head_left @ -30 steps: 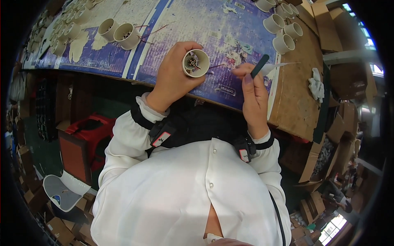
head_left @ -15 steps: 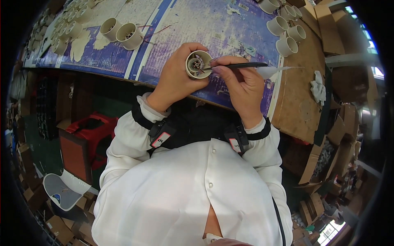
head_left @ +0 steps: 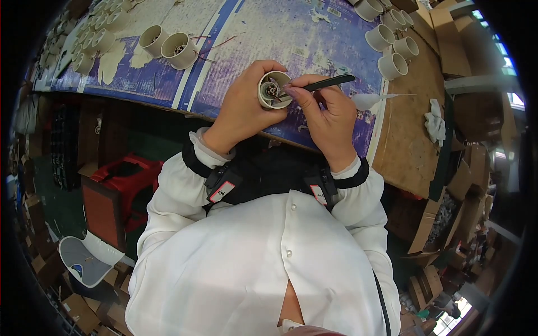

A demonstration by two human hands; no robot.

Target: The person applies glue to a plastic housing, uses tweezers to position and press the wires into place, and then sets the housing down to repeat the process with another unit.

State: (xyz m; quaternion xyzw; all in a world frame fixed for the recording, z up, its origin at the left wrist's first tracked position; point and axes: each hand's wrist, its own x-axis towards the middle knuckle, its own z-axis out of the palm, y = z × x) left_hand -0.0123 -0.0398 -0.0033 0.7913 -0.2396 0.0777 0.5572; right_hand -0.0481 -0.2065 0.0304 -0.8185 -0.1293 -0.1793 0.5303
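Observation:
My left hand (head_left: 244, 106) is wrapped round a white round cup-shaped housing (head_left: 262, 85), its open mouth tilted up toward me. Inside the housing sits a small round motor-like part (head_left: 272, 91) with a dark centre and wires around it. My right hand (head_left: 330, 115) pinches a slim black-handled tool (head_left: 330, 82) between thumb and fingers. The tool's tip reaches into the housing's mouth at its right side; the exact shape of the tip is too small to make out. Beside my right hand lies a white bottle with a long thin nozzle (head_left: 365, 101).
Two similar housings (head_left: 179, 51) with wires stand at the left, and many more crowd the far left. Another group of housings (head_left: 392, 66) stands at the right. A crumpled white cloth (head_left: 434, 120) lies near the brown board's (head_left: 406, 143) right edge. A red stool (head_left: 126, 173) stands below left.
The tool's handle has swung, its outer end now pointing farther up and away. Its tip stays in the housing. My right hand has turned slightly; the housing sits slightly farther right in view.

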